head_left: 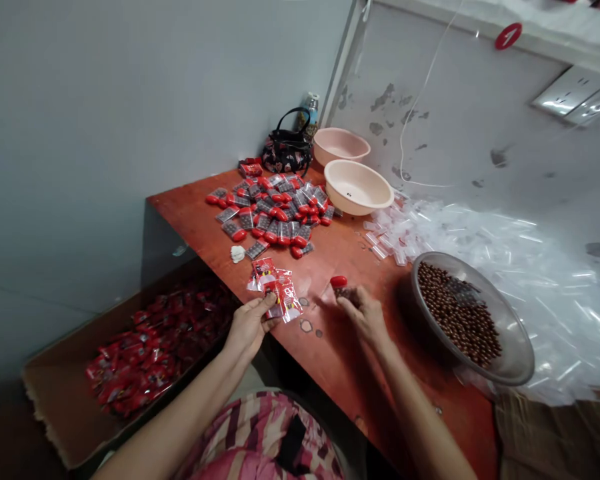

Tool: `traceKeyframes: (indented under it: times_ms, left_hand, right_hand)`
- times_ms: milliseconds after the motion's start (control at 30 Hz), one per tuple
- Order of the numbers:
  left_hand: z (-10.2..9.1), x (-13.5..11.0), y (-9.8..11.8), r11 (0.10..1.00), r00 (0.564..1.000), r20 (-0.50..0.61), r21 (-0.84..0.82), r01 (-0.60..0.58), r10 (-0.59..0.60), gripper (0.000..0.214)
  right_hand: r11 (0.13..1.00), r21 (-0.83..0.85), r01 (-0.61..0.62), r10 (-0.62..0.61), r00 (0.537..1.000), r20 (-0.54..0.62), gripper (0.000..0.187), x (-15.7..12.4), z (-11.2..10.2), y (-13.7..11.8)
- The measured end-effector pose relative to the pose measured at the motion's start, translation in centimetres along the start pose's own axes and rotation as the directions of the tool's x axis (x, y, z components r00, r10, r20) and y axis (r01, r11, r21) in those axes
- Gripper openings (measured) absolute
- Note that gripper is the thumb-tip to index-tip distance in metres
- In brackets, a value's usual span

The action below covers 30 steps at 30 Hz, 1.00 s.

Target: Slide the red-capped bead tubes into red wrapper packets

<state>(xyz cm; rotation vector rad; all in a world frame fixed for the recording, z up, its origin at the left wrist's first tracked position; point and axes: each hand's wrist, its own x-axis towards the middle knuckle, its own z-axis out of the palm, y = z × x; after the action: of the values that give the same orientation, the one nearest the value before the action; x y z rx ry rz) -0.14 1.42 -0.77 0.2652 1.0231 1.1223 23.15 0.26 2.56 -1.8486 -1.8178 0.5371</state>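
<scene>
My left hand [250, 323] is closed on a bunch of red printed packets [276, 285] at the near edge of the red-brown table [340, 360]. A little to the right, my right hand [363, 313] pinches a small clear packet of dark beads with a red cap [341, 287] against the tabletop. A heap of similar red-capped clear packets [273, 210] lies farther back. A metal bowl of brown beads [463, 317] stands just right of my right hand.
Two pink plastic basins [357, 187] and a black handbag [287, 150] stand at the far end by the wall. Clear empty bags [505, 247] pile up on the right. A cardboard box of red packets [145, 360] sits on the floor at left.
</scene>
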Motion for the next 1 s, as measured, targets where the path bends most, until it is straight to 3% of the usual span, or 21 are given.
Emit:
traceKeyframes:
  times_ms: [67, 167, 267, 400, 633, 833, 1000]
  left_hand:
    - [0.4, 0.0, -0.3, 0.998, 1.000, -0.016, -0.064, 0.014, -0.015, 0.016]
    - [1.2, -0.1, -0.7, 0.986, 1.000, -0.018, -0.164, 0.018, -0.021, 0.012]
    - [2.2, -0.2, -1.1, 0.979, 1.000, 0.011, -0.205, 0.023, -0.021, 0.009]
    - [3.1, -0.7, -1.6, 0.975, 0.995, 0.082, -0.210, 0.076, -0.060, 0.010]
    - [3.7, -1.8, -1.6, 0.988, 0.994, 0.107, -0.147, 0.040, -0.025, 0.018]
    - [3.8, -2.3, -1.5, 0.997, 0.978, 0.196, -0.025, -0.070, 0.073, 0.022]
    - [3.3, -2.3, -1.7, 0.999, 0.962, 0.273, 0.042, -0.025, 0.012, 0.022]
  right_hand:
    - [0.923, 0.377, -0.081, 0.069, 0.997, 0.045, 0.013, -3.0, 1.9, -2.4]
    - [0.799, 0.578, -0.167, 0.103, 0.985, 0.142, 0.013, -6.5, 4.5, -5.3]
    - [0.781, 0.594, -0.191, 0.149, 0.982, 0.120, 0.014, -7.8, 6.0, -6.6]
    - [0.769, 0.613, -0.184, 0.181, 0.981, 0.068, 0.015, -7.6, 6.4, -6.9]
    - [0.657, 0.724, -0.210, 0.180, 0.976, 0.120, 0.014, -7.4, 6.6, -6.7]
    - [0.671, 0.718, -0.186, 0.195, 0.978, 0.072, 0.015, -7.2, 7.2, -6.2]
    - [0.712, 0.686, -0.149, 0.202, 0.979, 0.003, 0.015, -7.1, 7.4, -6.0]
